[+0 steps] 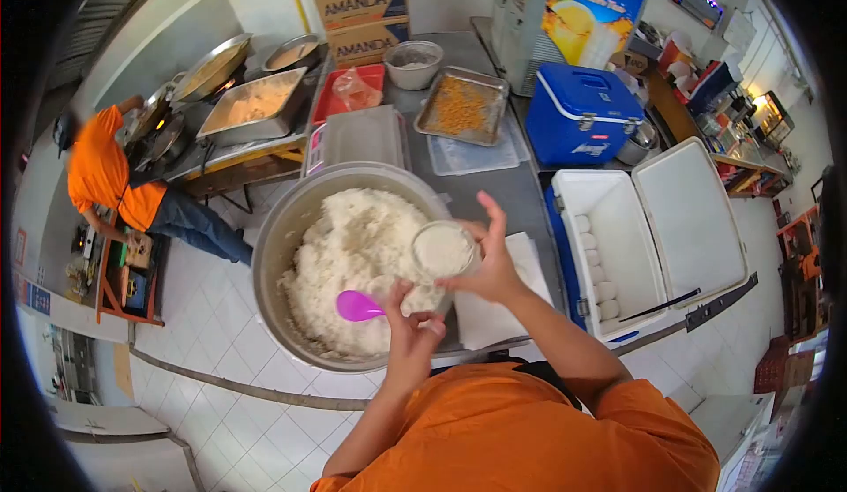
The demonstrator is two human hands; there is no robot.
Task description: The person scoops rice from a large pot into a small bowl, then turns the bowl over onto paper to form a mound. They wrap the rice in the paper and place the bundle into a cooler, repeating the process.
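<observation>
A large metal pot (pixel 266 254) full of cooked white rice (pixel 340 236) stands in front of me. My left hand (pixel 413 338) is closed around the handle of a purple spoon (pixel 357 306), whose bowl is over the rice near the pot's front. My right hand (pixel 494 262) grips a small round clear cup (pixel 444 248) filled with rice, tilted toward me above the pot's right rim. The thumb is at its lower edge and one finger points up, off the cup. Beneath the right forearm lies a white sheet (pixel 494 311) on the grey table.
An open white cooler (pixel 609 254) on the right holds several white balls (pixel 595 267). Behind it stands a blue cooler (pixel 585 112). A metal tray (pixel 463 106) of orange bits and a metal bowl (pixel 413 65) are farther back. A co-worker (pixel 115 165) in orange stands left, by the stove pans.
</observation>
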